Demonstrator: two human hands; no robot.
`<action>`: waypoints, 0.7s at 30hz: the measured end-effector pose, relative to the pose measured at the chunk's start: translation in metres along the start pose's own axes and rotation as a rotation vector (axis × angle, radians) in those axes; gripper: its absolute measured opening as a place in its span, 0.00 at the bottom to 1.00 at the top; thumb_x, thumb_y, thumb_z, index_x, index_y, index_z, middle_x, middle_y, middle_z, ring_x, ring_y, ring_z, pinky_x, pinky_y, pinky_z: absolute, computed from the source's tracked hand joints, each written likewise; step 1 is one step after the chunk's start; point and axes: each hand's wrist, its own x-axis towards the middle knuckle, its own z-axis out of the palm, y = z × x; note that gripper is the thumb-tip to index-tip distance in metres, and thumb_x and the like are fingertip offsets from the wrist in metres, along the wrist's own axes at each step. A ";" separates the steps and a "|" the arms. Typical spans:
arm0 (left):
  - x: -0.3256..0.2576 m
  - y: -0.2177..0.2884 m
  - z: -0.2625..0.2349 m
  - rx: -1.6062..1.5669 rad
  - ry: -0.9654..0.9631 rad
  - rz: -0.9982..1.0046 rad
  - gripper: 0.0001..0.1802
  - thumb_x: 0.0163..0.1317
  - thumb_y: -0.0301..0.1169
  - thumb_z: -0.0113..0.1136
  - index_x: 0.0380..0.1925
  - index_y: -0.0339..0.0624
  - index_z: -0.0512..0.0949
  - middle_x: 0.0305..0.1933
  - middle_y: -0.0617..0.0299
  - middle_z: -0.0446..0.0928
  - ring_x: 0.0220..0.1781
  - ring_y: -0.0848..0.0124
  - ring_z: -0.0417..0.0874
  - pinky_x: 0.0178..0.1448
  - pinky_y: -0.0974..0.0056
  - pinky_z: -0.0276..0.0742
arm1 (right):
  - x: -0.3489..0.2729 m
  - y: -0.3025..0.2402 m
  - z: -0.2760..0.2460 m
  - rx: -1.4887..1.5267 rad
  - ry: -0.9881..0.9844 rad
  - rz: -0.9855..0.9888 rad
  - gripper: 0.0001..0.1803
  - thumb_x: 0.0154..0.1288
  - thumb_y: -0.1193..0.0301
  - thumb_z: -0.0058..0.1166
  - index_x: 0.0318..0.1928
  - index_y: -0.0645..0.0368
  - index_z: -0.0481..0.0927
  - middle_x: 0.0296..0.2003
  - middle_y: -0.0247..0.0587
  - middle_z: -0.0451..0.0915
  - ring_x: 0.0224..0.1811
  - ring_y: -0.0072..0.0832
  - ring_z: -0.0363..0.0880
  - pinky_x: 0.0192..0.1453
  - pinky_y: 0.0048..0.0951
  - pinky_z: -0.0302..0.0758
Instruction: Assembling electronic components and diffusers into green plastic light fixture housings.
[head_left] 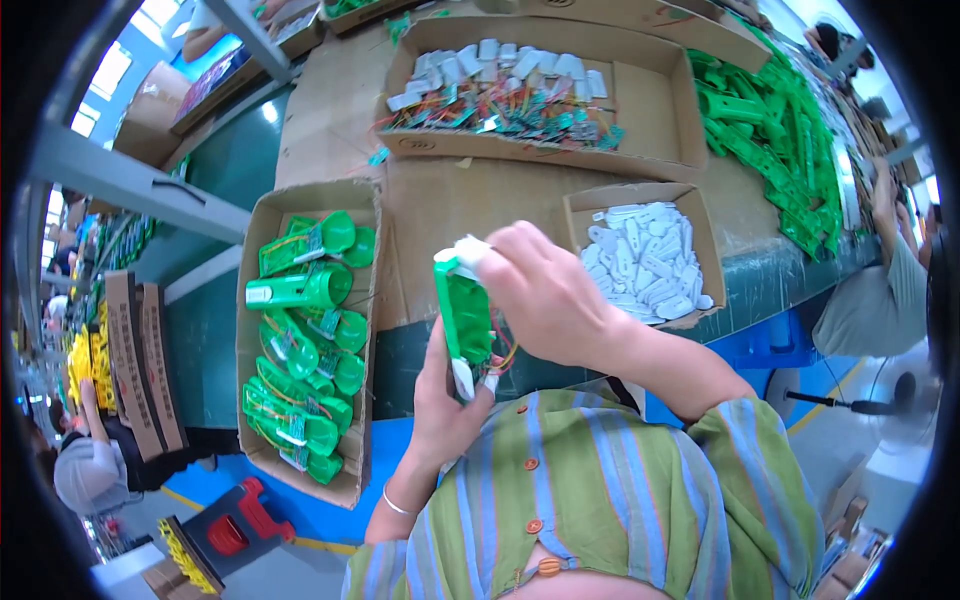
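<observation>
My left hand (440, 415) grips a green plastic housing (468, 318) from below, standing it roughly upright in front of my chest. Its open hollow side shows, with thin red and yellow wires (508, 358) at the lower end. A white part (463, 388) shows by my left fingers. My right hand (550, 295) pinches a small white piece (470, 252) against the housing's top end; the fingers hide part of it. Left of my hands, a cardboard box (365, 400) holds several green housings (315, 285) with wires and clear green round ends.
A long cardboard box (655, 110) at the back holds white parts with wired circuit boards. Small white plastic pieces (645, 260) fill a box (578, 212) at right. Green shells (780, 130) pile up at far right. Other people (90, 470) work at both sides.
</observation>
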 end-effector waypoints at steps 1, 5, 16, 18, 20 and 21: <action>0.000 -0.001 -0.001 0.250 0.001 0.084 0.36 0.47 0.16 0.50 0.61 0.34 0.54 0.46 0.53 0.68 0.44 0.66 0.73 0.47 0.64 0.70 | 0.001 0.002 0.000 -0.019 0.012 0.003 0.24 0.41 0.82 0.51 0.44 0.64 0.67 0.34 0.47 0.69 0.35 0.41 0.71 0.36 0.34 0.72; 0.016 0.001 -0.011 0.586 -0.016 0.213 0.37 0.42 0.14 0.51 0.58 0.32 0.59 0.43 0.51 0.67 0.42 0.63 0.74 0.46 0.64 0.71 | -0.003 0.013 -0.004 -0.239 -0.222 0.101 0.26 0.42 0.80 0.52 0.47 0.64 0.65 0.42 0.48 0.65 0.44 0.43 0.66 0.46 0.33 0.68; -0.005 0.035 -0.006 -0.590 -0.363 -0.129 0.46 0.48 0.24 0.57 0.66 0.42 0.46 0.53 0.61 0.68 0.48 0.74 0.72 0.52 0.67 0.70 | 0.002 0.011 -0.004 0.017 0.123 0.056 0.12 0.49 0.76 0.58 0.36 0.62 0.74 0.26 0.44 0.78 0.27 0.37 0.78 0.32 0.30 0.73; -0.007 0.038 -0.005 -0.552 -0.313 -0.089 0.45 0.48 0.23 0.57 0.66 0.41 0.47 0.52 0.61 0.68 0.47 0.75 0.72 0.53 0.68 0.70 | -0.010 0.019 -0.008 0.413 -0.065 0.474 0.16 0.48 0.78 0.58 0.39 0.63 0.73 0.29 0.39 0.78 0.32 0.28 0.78 0.36 0.28 0.73; -0.009 0.032 -0.008 -0.558 -0.273 -0.076 0.43 0.48 0.21 0.56 0.65 0.41 0.49 0.51 0.62 0.69 0.47 0.75 0.72 0.53 0.68 0.69 | -0.014 0.018 -0.017 1.004 -0.147 0.575 0.20 0.49 0.78 0.58 0.45 0.64 0.70 0.35 0.36 0.77 0.39 0.23 0.76 0.42 0.25 0.73; -0.010 0.025 -0.010 -0.546 -0.240 -0.073 0.42 0.48 0.21 0.56 0.65 0.41 0.51 0.50 0.62 0.69 0.47 0.75 0.72 0.52 0.69 0.69 | -0.010 0.016 -0.016 1.011 -0.160 0.558 0.20 0.49 0.78 0.58 0.45 0.64 0.70 0.35 0.36 0.77 0.39 0.23 0.76 0.42 0.25 0.73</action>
